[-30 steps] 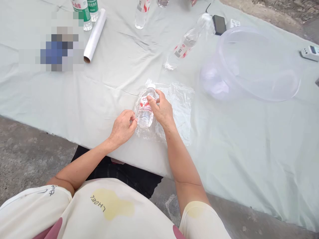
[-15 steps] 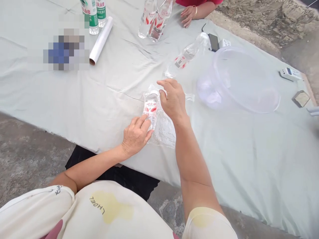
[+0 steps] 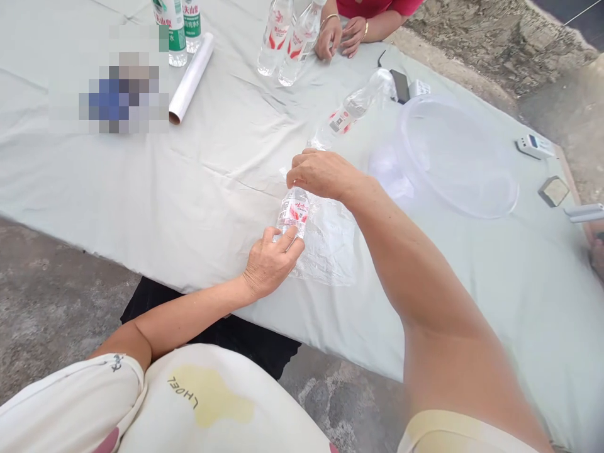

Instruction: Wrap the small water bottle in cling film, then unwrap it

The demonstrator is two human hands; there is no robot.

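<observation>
A small clear water bottle (image 3: 293, 212) with a red-and-white label lies tilted on a sheet of clear plastic film (image 3: 328, 251). My left hand (image 3: 270, 264) grips the bottle's lower end, with the fingers curled across it. My right hand (image 3: 321, 175) is cupped over the bottle's top end and hides the cap and neck. The film lies loose under the bottle and spreads towards my right forearm.
A pale green cloth (image 3: 117, 189) covers the table. On it are a cling film roll (image 3: 191, 78), upright bottles (image 3: 276, 38), a bottle on its side (image 3: 352, 112) and a clear plastic basin (image 3: 455, 157). A co-worker's hands (image 3: 342, 38) rest at the far edge.
My right hand has come down from beside the bottle onto its top end. My left hand has shifted up and right, and the bottle now tilts. A co-worker's second hand has appeared.
</observation>
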